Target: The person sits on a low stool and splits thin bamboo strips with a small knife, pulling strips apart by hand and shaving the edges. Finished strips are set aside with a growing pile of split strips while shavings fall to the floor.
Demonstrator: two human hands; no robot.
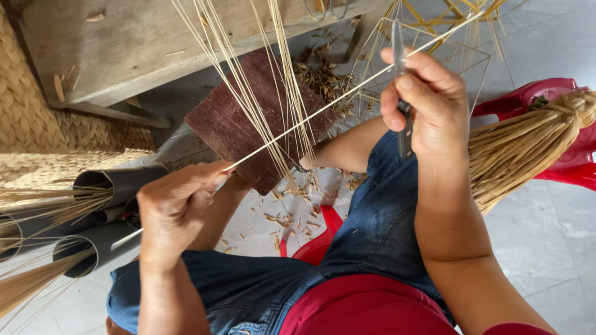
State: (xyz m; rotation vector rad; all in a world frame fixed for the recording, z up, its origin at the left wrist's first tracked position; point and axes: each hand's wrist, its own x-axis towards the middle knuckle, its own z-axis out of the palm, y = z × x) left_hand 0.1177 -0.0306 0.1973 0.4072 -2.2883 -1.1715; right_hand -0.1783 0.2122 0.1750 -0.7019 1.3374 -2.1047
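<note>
Now your left hand (177, 208) is closed on the near end of a thin pale strip (323, 108), low and left of centre in the frame, while your right hand (428, 102) at upper right is wrapped tight around a small knife (403, 118) whose blade meets the strip's far end. The strip runs taut on a diagonal between them. To do this well, you should probably keep that tension even, hold the blade at a shallow angle, and let the left hand pull rather than push the knife toward your thumb.

Below the strip a dark red board (236, 133) lies tilted, with more pale strips (273, 80) fanned across it from the top edge. Shavings (292, 217) litter the grey tiled floor (546, 236) between your knees. A rough wooden bench (143, 43) fills the upper left, with woven matting (31, 111) beside it. Grey pipes (102, 245) holding fibre bundles lie at left, and a tied sheaf of straw (521, 146) rests on a red plastic stool (559, 161) at right.
</note>
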